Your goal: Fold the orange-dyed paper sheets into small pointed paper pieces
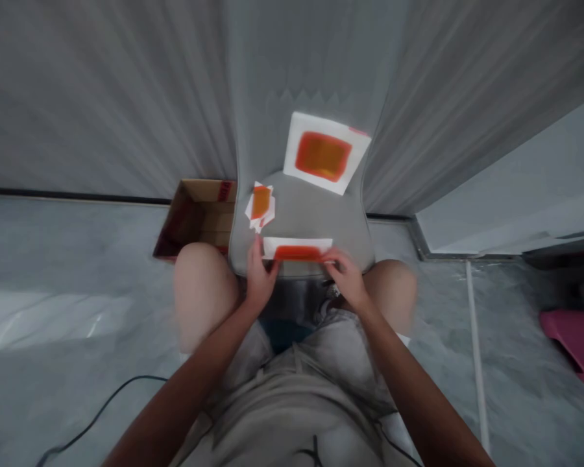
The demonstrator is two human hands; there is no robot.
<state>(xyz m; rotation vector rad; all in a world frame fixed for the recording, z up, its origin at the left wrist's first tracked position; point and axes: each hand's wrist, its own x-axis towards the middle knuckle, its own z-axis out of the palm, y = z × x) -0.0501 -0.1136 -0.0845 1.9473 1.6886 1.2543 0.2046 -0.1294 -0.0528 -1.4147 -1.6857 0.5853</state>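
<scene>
Both ends of paper strip (298, 249) pinched, by left hand (261, 275) and right hand (346, 275); long axis crosswise at front of chair (316, 214).

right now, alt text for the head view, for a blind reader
A person's left hand and right hand hold an orange and white paper strip over a gray chair. A larger card and a small paper are farther back; an open box stands at left.

White-orange paper strip (298, 250), crosswise between hands (261, 277)
</scene>
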